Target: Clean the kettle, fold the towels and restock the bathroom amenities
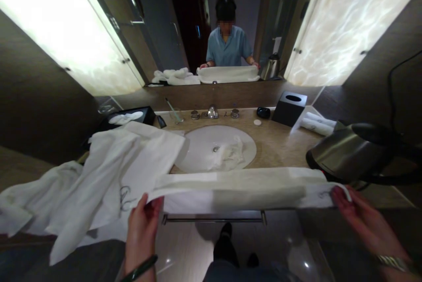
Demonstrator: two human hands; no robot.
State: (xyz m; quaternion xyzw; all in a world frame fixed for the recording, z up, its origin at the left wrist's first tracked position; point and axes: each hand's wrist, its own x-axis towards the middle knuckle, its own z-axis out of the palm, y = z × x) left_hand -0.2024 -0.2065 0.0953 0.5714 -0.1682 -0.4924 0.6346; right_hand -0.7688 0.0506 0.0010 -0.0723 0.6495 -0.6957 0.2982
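- A dim bathroom with a wide wall mirror (pixel 227 22) flanked by glowing panels; the mirror reflects a person in a blue top holding a towel.
- The beige stone surface (pixel 277 141) runs below the mirror, with a round white sink basin (pixel 204 145) set into its middle and a chrome tap (pixel 212 111) behind it.
- A heap of rumpled white towels (pixel 99 172) covers the left part of the surface and hangs over its front edge.
- The long folded white towel (pixel 237 192) stretches along the front edge of the surface, in front of the basin, held taut between both hands.
- A steel electric kettle with a black handle (pixel 349 152) stands at the right, just behind the towel's right end.
- A black square tissue box (pixel 290 107) sits right of the tap, with rolled white cloths (pixel 318 124) beside it.
- A crumpled white cloth (pixel 231 154) lies inside the basin.
- The left hand (pixel 141 229) has its fingers closed on the towel's left end.
- The right hand (pixel 361 218) has its fingers pinched on the towel's right end, near an embroidered mark.
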